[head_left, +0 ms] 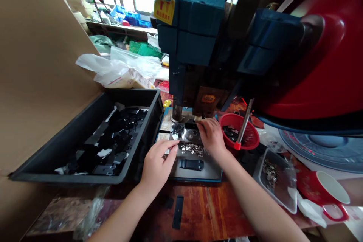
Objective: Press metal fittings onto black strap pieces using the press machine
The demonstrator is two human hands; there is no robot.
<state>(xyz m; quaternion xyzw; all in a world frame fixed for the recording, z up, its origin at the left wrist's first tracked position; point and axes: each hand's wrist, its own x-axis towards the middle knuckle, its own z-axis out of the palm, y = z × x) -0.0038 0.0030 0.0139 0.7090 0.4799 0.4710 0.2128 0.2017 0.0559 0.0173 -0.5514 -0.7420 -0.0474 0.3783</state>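
Observation:
My right hand (212, 136) reaches under the ram of a blue bench press (195, 45). Its fingers are closed at the end of a small black strip (191, 125) over the round metal die (190, 134). On the left of the press base (172, 174), my left hand (159, 160) has thumb and forefinger nearly together; whatever they pinch is too small to make out. Between the hands lies a pile of small shiny metal pieces (193, 149). Nearer to me, a folded black piece (192, 164) rests on the base.
A dark bin (159, 102) of black scraps stands left beside a cardboard sheet (42, 64). At right are a red basket (252, 141) with black pieces, a clear tray (289, 196) of metal parts and a red mug (314, 185). A black strip (177, 211) lies on the table.

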